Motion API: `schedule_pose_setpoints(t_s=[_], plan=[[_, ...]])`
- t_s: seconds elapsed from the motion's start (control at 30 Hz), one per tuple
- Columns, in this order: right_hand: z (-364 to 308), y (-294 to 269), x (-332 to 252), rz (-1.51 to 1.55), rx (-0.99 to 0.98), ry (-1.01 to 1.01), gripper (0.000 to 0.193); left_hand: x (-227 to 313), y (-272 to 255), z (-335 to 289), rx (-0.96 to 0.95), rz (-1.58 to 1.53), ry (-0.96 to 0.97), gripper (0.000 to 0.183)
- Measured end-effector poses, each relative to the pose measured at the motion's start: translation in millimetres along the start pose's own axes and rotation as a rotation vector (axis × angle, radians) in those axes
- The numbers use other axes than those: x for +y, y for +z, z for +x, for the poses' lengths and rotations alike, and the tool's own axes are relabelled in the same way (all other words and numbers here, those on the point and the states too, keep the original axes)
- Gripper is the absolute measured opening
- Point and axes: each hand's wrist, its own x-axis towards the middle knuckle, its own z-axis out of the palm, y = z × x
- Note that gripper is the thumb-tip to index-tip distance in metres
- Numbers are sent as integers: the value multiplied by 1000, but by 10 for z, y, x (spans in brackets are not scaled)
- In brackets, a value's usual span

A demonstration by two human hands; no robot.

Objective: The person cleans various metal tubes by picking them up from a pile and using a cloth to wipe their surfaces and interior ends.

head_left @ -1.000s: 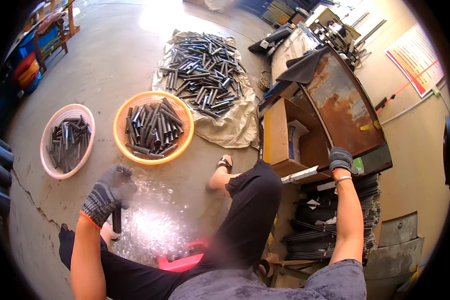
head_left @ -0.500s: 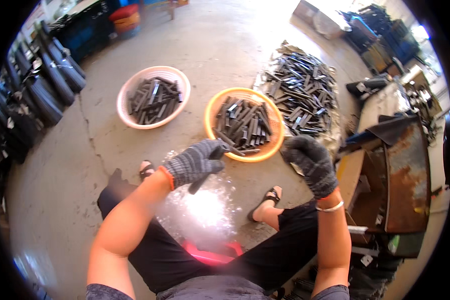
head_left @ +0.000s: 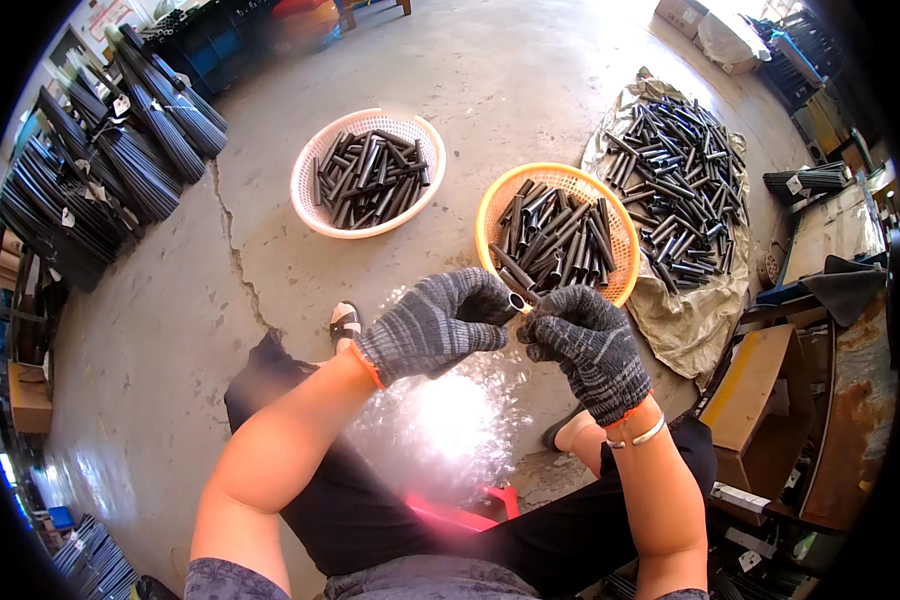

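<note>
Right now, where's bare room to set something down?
Bare floor lies between the pipe bundles and pink basket, and between it and the orange basket. It's crowded right of that basket, with tubes strewn over a sheet, and at the left hand and right hand.

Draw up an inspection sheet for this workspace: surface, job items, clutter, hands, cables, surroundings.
Surface: concrete floor, cracked left of the baskets.
Job items: dark tubes in a pink basket and an orange basket; more heaped on a tan sheet.
Clutter: clear, shiny material between the legs, glare hiding detail.
Hands: both gloved; left hand holds a short tube; right hand has fingers bunched by its open end, contents unclear.
Cables: nothing seen.
Surroundings: rod bundles at left, open cardboard box at right.
</note>
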Motion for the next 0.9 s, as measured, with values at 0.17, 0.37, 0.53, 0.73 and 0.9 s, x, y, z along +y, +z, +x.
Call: schedule_pose_setpoints(t_s=[0.17,0.37,0.53,0.73,0.9], plan=[[6,52,-33,-150,35,-166,15,-23,28,11,-11,-35,90,32],[-23,88,54,-466,121,-467,15,53,118,-14,139,108,115,29],[9,117,73,-584,147,-546,17,39,184,23,222,438,304,31],[6,146,-2,-688,105,-696,16,115,227,60,244,712,480,29],[35,156,-59,-886,120,-797,15,57,240,54,251,640,464,34]])
